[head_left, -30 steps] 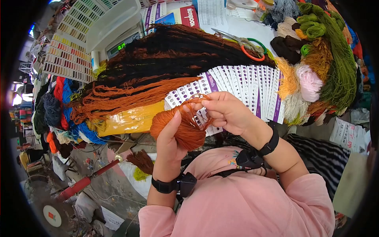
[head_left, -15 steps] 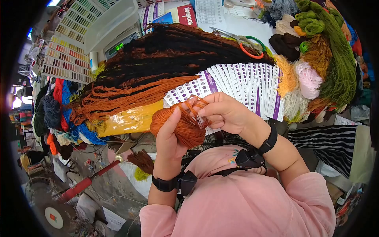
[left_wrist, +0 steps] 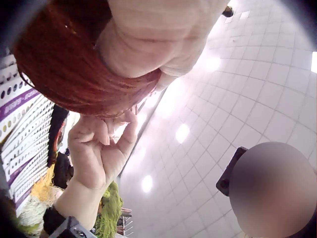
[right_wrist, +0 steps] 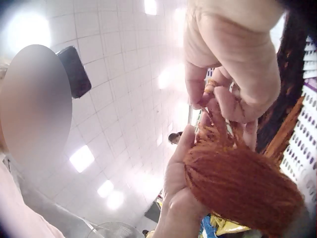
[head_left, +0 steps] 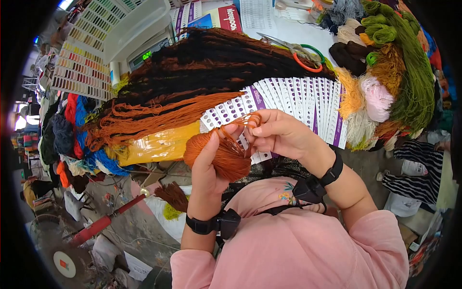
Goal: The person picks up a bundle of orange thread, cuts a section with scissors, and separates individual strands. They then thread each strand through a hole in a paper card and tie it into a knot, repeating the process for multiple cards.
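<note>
A rust-orange skein of yarn (head_left: 233,164) lies bunched in my left hand (head_left: 207,173), whose thumb presses along it while the fingers are partly hidden behind. At the skein's upper right end my right hand (head_left: 284,137) pinches thin loops of the same yarn between thumb and fingers. In the right wrist view the strands spread from the end of the skein (right_wrist: 242,191) up to the right fingertips (right_wrist: 225,106). The left wrist view shows the right hand (left_wrist: 99,158) close against the skein's far side.
Long dark and rust yarn hanks (head_left: 192,62) cover the table, beside fanned punched cards (head_left: 298,103). Scissors (head_left: 301,53) lie on the hanks. A digital scale (head_left: 144,57) and colour chart (head_left: 84,62) are at the left; coloured skeins (head_left: 378,98) heap at the right.
My right fingers have shifted slightly and still hold the strands; the left hand barely moves. The scale's reading has changed. Striped clothing in the background has moved right.
</note>
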The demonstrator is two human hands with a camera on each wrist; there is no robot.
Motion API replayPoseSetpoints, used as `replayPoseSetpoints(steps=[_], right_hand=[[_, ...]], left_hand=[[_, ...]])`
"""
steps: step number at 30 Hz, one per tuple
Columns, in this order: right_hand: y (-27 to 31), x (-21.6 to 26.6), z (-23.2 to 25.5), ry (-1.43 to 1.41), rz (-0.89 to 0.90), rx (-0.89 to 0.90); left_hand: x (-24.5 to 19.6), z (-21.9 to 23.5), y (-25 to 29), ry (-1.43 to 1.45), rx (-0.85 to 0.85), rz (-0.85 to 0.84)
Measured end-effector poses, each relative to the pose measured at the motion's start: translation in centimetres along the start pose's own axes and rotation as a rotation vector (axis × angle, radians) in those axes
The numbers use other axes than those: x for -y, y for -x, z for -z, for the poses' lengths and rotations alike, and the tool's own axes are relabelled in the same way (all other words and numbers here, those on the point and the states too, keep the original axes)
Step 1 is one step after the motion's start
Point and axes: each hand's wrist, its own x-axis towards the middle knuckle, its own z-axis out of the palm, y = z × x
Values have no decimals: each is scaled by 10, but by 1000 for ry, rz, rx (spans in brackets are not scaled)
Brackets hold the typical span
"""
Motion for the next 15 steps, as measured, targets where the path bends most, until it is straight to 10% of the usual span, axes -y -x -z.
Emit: replayPoseSetpoints(steps=[15], right_hand=[[3, 4, -28, 307, -51, -226]], left_hand=[[2, -4, -2, -121, -97, 7]])
